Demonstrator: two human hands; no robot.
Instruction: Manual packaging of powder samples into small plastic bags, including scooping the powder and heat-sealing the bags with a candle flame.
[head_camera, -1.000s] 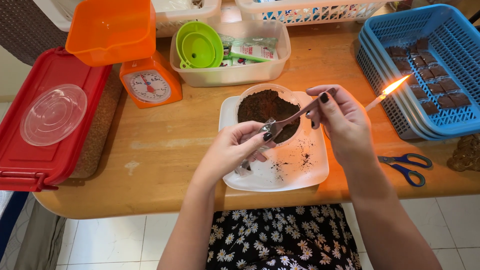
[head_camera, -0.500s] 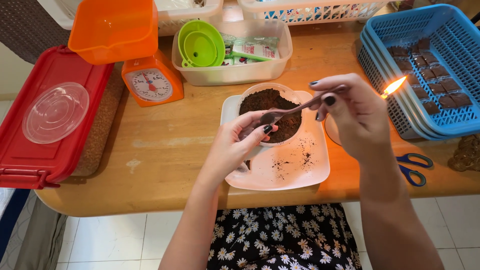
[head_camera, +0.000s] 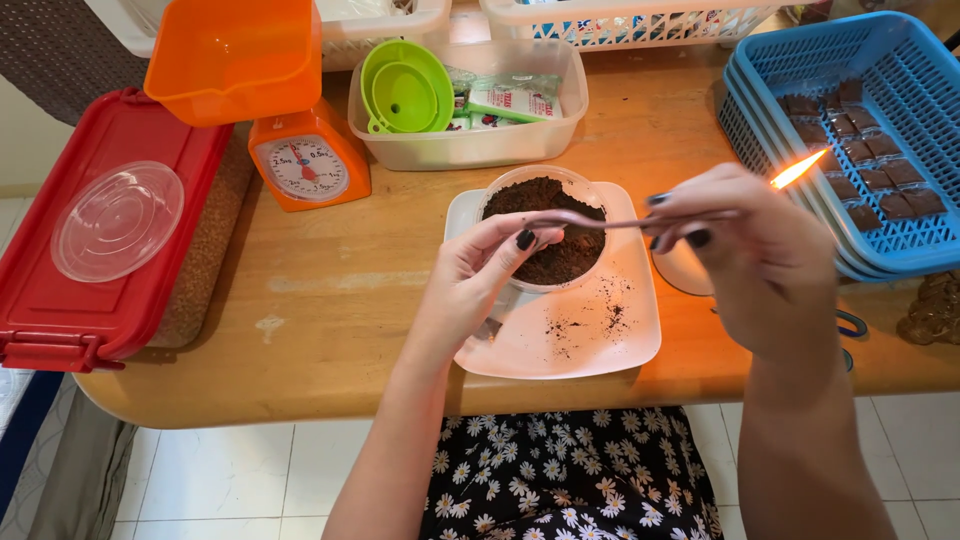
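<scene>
A clear cup full of dark brown powder stands on a white square plate dusted with specks of the powder. Above the cup a thin dark stick lies almost level. A small flame burns at its right tip. My left hand pinches the stick's left end over the cup's near rim. My right hand grips the stick further right, just short of the flame, and hovers over the plate's right edge.
Stacked blue baskets with brown blocks sit at the right. An orange scale, an orange bowl, a clear tub with green funnels and a red box with a round clear lid line the back and left.
The stick has swung from a slant to nearly level. My left hand rose from the plate to the cup's rim. My right hand shifted slightly toward me, flame still burning.
</scene>
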